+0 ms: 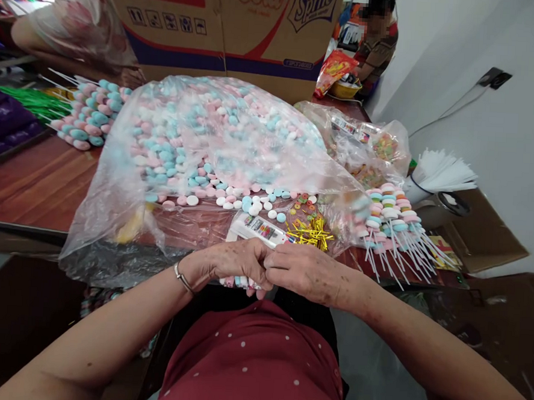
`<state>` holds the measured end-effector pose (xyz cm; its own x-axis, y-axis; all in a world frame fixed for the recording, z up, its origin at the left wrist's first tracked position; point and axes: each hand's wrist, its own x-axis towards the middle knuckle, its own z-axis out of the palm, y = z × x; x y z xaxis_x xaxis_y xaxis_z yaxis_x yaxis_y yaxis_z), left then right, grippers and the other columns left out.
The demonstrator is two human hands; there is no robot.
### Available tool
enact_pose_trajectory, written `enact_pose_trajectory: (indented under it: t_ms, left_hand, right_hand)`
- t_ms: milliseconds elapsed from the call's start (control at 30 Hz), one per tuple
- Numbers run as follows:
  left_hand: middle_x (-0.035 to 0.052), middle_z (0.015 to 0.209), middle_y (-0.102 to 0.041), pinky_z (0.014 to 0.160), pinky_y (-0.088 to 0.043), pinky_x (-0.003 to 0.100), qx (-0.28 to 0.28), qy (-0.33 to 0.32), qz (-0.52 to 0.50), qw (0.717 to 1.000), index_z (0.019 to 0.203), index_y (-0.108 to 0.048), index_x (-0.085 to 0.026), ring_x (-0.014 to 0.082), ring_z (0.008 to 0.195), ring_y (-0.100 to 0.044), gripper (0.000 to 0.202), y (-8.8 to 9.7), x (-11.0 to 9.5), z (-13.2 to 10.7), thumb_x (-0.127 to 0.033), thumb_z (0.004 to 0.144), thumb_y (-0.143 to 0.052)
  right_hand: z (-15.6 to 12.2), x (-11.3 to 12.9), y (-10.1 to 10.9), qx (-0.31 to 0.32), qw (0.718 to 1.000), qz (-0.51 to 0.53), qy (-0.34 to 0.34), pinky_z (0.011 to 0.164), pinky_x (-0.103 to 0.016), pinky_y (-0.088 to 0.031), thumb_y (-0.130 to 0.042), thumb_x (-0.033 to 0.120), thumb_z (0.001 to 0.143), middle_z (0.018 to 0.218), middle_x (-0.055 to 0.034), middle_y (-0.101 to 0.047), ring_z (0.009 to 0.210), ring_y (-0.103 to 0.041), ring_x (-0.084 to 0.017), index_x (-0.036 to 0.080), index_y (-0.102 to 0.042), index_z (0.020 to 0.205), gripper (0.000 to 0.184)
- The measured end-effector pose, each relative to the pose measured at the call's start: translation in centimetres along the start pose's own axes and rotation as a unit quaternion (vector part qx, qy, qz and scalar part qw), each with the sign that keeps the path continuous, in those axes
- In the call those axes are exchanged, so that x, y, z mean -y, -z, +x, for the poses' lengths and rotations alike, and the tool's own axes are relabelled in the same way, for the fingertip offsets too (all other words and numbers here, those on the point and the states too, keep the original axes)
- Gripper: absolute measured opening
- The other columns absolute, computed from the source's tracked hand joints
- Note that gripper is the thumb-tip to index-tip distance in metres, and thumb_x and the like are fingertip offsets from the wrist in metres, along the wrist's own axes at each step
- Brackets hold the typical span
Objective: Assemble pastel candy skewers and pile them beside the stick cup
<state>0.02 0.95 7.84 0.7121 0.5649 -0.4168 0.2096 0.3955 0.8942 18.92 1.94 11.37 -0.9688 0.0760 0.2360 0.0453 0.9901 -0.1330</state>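
My left hand is closed at the table's front edge. Beneath its curled fingers shows a row of pink, white and blue candies, mostly covered by the hand. My right hand meets it, fingers pinched together against the left thumb and forefinger; whatever lies between the fingertips is hidden. Just behind the hands lie white printed plastic packets. Gold twist ties are heaped beyond my right hand, close to small ring-shaped gummies.
A large clear bag of candies spills toward me, backed by a cardboard box. Candy skewers are piled at right and left. White sticks fill a container at right. Two other people sit beyond the table.
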Motion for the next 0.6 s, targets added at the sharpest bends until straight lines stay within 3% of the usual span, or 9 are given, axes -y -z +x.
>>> enact_pose_trajectory:
  t_ms: [167,267,333,400,467,500,567,600]
  left_hand:
    - [-0.001,0.054,-0.065,0.047,-0.044,0.021,-0.022,-0.009,0.02,1.0,0.061,-0.066,-0.016,0.0115,0.047,-0.056,0.007,-0.6,-0.2,-0.1,-0.011,0.058,-0.062]
    - [0.0,0.057,-0.063,0.049,-0.042,0.022,-0.115,-0.049,0.159,0.979,0.059,-0.061,-0.016,0.0137,0.051,-0.057,0.009,-1.3,-0.2,0.3,-0.008,0.061,-0.057]
    - [0.003,0.058,-0.063,0.052,-0.041,0.025,-0.241,-0.098,0.311,0.914,0.061,-0.06,-0.016,0.0167,0.055,-0.057,0.011,-1.8,-0.1,0.9,-0.007,0.066,-0.056]
    - [0.0075,0.061,-0.063,0.058,-0.042,0.029,-0.376,-0.151,0.443,0.8,0.068,-0.06,-0.015,0.0201,0.059,-0.058,0.015,-2.3,0.3,1.7,-0.006,0.075,-0.051]
    - [0.0124,0.069,-0.066,0.067,-0.044,0.034,-0.474,-0.211,0.509,0.687,0.078,-0.062,-0.013,0.0238,0.069,-0.061,0.019,-2.5,0.8,2.5,-0.007,0.083,-0.046]
    - [0.0148,0.077,-0.068,0.073,-0.045,0.037,-0.504,-0.25,0.519,0.644,0.084,-0.063,-0.013,0.0252,0.077,-0.062,0.019,-2.6,1.1,2.8,-0.009,0.087,-0.045]
    - [0.0163,0.091,-0.07,0.083,-0.044,0.04,-0.532,-0.324,0.502,0.6,0.092,-0.064,-0.013,0.0261,0.089,-0.062,0.016,-2.9,1.7,3.2,-0.016,0.09,-0.049]
    - [0.0154,0.093,-0.07,0.085,-0.043,0.04,-0.529,-0.352,0.479,0.606,0.093,-0.064,-0.014,0.0257,0.09,-0.062,0.014,-3.1,2.0,3.1,-0.021,0.089,-0.053]
  right_hand:
    - [-0.9,1.8,-1.1,-0.001,0.986,-0.133,-0.102,0.069,-0.033,-0.045,-0.045,0.015,0.094,0.083,-0.0057,-0.062,0.076,-0.054,-0.019,0.017,-0.064,0.091,0.019]
    - [-1.0,2.1,-2.0,0.022,0.973,-0.157,-0.168,0.068,-0.033,-0.044,-0.046,0.014,0.092,0.081,-0.0063,-0.061,0.076,-0.054,-0.02,0.018,-0.063,0.088,0.018]
    - [-0.8,1.7,-2.7,0.019,0.958,-0.159,-0.237,0.067,-0.032,-0.043,-0.044,0.01,0.091,0.082,-0.0073,-0.062,0.076,-0.054,-0.02,0.017,-0.062,0.088,0.019]
    - [-0.4,0.5,-3.4,-0.021,0.938,-0.126,-0.323,0.066,-0.029,-0.041,-0.044,0.01,0.09,0.081,-0.0077,-0.061,0.075,-0.054,-0.019,0.017,-0.061,0.085,0.02]
    - [0.1,-1.0,-4.1,-0.123,0.906,-0.041,-0.403,0.066,-0.027,-0.041,-0.044,0.014,0.09,0.078,-0.0062,-0.06,0.073,-0.053,-0.017,0.018,-0.059,0.081,0.018]
    - [0.4,-1.7,-4.3,-0.19,0.882,0.023,-0.43,0.066,-0.026,-0.041,-0.045,0.017,0.09,0.075,-0.0041,-0.059,0.071,-0.053,-0.016,0.018,-0.057,0.078,0.017]
    - [1.0,-2.6,-4.7,-0.325,0.812,0.163,-0.456,0.061,-0.024,-0.041,-0.045,0.024,0.089,0.068,0.0009,-0.053,0.064,-0.049,-0.013,0.02,-0.052,0.074,0.017]
    - [1.3,-2.6,-4.7,-0.381,0.773,0.225,-0.455,0.058,-0.023,-0.04,-0.045,0.027,0.089,0.065,0.0028,-0.05,0.061,-0.048,-0.012,0.021,-0.051,0.073,0.018]
